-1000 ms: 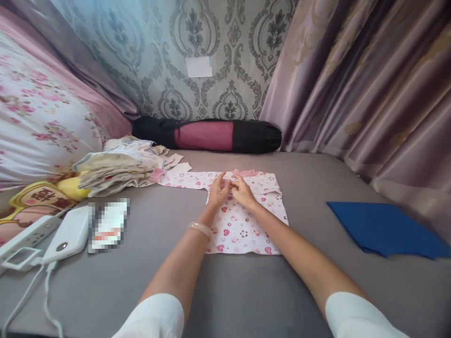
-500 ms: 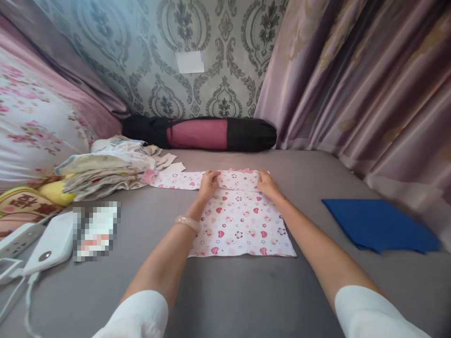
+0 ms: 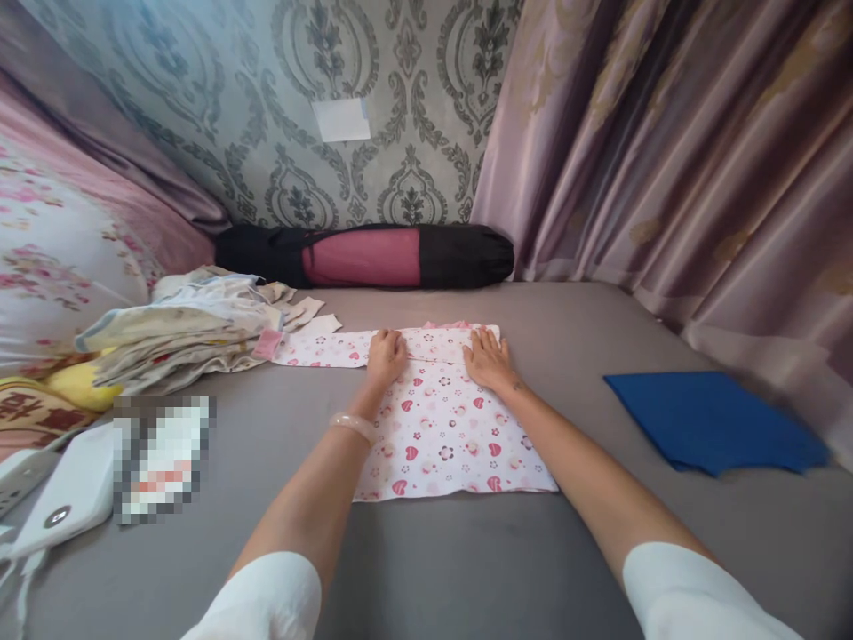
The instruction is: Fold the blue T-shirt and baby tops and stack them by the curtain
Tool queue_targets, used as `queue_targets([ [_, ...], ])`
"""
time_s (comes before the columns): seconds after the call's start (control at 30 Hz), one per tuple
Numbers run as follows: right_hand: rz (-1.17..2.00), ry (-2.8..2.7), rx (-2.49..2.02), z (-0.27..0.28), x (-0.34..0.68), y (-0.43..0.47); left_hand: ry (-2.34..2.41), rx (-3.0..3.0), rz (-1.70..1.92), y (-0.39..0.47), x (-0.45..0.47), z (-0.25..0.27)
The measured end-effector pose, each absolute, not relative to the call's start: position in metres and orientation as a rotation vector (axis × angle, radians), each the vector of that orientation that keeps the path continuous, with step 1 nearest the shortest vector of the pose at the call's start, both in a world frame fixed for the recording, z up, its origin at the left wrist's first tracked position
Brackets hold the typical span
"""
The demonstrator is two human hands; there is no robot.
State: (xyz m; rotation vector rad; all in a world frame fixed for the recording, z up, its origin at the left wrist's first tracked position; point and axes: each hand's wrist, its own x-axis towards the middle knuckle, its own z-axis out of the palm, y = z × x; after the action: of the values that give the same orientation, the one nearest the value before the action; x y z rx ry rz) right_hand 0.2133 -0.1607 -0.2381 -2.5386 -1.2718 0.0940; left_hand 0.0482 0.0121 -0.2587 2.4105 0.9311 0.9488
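Observation:
A white long-sleeved shirt [image 3: 453,436] printed with red hearts and flowers lies on the grey bed sheet. One of its sleeves, ending in a pink cuff [image 3: 267,344], stretches out to the left, and a folded strip runs across the top of the body. My left hand [image 3: 387,356], a pale bracelet on its wrist, has its fingers curled on the sleeve by the shirt's upper left corner. My right hand [image 3: 489,357] lies flat with fingers stretched out on the upper right part of the folded strip. A bit of pink trim shows behind the fold.
At the left, crumpled clothes [image 3: 193,324] are piled beside a white power bank [image 3: 73,484] with cables. A folded blue cloth [image 3: 713,420] lies at the right. Along the wall rests a long black and pink bag [image 3: 363,256]; curtains [image 3: 600,151] hang at the right.
My right hand has gone from gripping the shirt's upper right edge to lying flat on the fold. My left hand stays at the sleeve. The view has shifted slightly to the right.

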Motion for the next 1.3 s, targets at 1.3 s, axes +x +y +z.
queue_targets([
  [1.3, 0.107, -0.919, -2.779, -0.24, 0.244, -0.146, 0.808, 2.767, 0.481, -0.011, 0.049, -0.246],
])
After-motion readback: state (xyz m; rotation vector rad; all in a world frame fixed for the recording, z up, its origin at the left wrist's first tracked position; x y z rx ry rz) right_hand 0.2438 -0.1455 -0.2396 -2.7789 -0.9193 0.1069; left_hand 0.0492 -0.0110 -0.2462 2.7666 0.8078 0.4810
